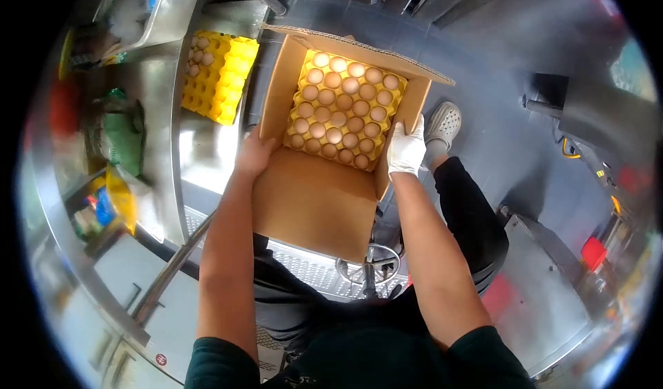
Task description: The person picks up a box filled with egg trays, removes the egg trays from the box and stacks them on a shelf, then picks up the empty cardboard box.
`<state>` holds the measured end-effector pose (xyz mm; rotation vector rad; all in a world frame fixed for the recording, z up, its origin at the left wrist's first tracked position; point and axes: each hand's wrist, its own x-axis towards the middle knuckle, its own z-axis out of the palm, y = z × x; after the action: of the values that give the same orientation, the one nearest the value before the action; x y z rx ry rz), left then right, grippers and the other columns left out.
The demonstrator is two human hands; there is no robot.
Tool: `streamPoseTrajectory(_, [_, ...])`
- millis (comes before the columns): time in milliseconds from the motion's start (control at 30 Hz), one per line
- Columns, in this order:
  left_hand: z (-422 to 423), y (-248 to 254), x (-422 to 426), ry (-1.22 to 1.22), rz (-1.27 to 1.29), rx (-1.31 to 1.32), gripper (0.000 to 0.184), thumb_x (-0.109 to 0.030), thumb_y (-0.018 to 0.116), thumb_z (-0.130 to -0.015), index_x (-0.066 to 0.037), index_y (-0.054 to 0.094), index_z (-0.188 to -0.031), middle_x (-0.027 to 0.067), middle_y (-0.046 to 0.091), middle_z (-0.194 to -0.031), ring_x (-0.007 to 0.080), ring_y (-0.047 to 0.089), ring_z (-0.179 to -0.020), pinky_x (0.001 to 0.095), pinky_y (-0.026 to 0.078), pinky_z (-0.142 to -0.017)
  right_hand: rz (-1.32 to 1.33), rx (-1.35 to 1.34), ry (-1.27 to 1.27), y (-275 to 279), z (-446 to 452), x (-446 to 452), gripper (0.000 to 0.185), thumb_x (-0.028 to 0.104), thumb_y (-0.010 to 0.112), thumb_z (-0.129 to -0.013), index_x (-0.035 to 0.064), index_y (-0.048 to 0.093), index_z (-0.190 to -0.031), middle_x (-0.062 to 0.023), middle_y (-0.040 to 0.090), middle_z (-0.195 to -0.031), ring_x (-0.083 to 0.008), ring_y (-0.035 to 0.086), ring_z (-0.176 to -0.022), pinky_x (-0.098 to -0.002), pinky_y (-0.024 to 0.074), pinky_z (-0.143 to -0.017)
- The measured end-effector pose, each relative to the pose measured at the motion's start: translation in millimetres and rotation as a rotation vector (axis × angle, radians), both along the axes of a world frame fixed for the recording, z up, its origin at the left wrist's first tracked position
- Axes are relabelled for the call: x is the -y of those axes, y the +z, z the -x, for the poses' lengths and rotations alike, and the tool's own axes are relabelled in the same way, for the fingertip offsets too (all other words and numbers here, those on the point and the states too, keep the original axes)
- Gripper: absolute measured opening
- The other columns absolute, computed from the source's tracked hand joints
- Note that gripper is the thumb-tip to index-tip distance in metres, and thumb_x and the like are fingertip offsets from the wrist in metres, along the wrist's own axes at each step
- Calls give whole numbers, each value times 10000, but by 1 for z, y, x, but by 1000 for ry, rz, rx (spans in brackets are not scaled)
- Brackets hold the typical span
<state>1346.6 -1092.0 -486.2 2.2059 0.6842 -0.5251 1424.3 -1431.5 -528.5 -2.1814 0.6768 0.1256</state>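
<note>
An open cardboard box (311,199) is in front of me, one flap folded out toward my body. Inside lies a yellow egg tray (303,71) filled with rows of brown eggs (344,101). My left hand (255,154), bare, is closed on the box's left side, its fingertips partly hidden behind the cardboard. On the opposite side, my right hand (407,148) wears a white glove and grips the right wall, with the thumb near the inner edge. What supports the box from below is hidden.
At left, a metal shelf (162,106) holds yellow egg trays (235,78) with several eggs (200,56). A green bag (123,137) sits farther left. My white clog (444,121) stands on the dark tiled floor. Below the box is a handwheel (369,268); a metal cabinet (542,271) stands right.
</note>
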Motion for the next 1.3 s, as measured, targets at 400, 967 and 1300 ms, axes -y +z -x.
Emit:
streamPoseTrajectory(400, [-28,-25,47,-75,-11,171,538,-263,650,-990,19,542,-1434,322,689,-1238,506,654,-1158,535,522,-1006,-63,92,93,3,-62,73,436,160,667,-1003,35,597,-1415,-168,761,-1198,-285,738,-1055,-399,555,-936])
streamPoseTrajectory(967, [-92,-167,-154,-117,-724,-64,1002,-612,656,-926,-208,151,-1692,265,181,-1695,508,320,-1483,580,304,-1222,-22,-7,29,13,-106,75,475,191,654,-1047,7,569,-1477,-114,698,-1363,-206,654,-1206,-340,484,-1057])
streamPoseTrajectory(1300, [-92,-138,-152,-140,-738,-258,947,-577,663,-939,-238,182,-1682,176,200,-1728,458,406,-1468,551,399,-1194,-38,-53,-19,22,-106,62,514,246,664,-1044,-7,570,-1482,-121,703,-1363,-206,649,-1233,-335,475,-1069])
